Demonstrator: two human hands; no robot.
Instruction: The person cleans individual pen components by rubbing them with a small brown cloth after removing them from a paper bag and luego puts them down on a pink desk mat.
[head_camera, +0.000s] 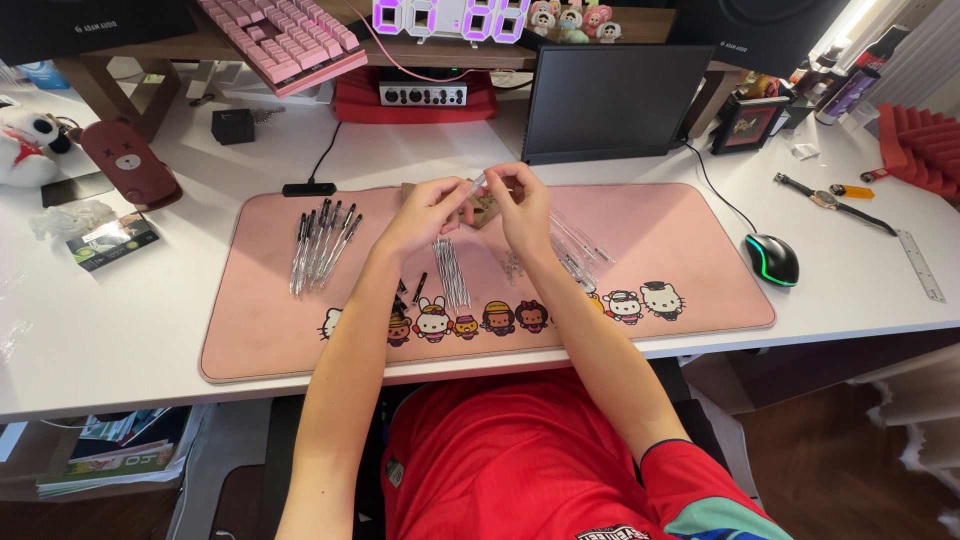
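Note:
Both hands meet over the middle of a pink desk mat (680, 260). My left hand (425, 212) and my right hand (520, 205) together pinch a thin clear pen barrel (478, 183) held between the fingertips. Below the hands lies a bundle of thin ink refills (450, 272). A row of several assembled black-tipped pens (322, 245) lies to the left on the mat. Several clear pen barrels (578, 245) lie to the right of my right hand. Small black pen parts (420, 288) sit near my left forearm.
A dark monitor (612, 100) stands behind the mat. A black mouse (771, 258) with a green glow sits to the right. A pink keyboard (282, 40) rests on a raised shelf, with a black cable hub (309, 188) below. A ruler (920, 262) and wristwatch (826, 198) lie far right.

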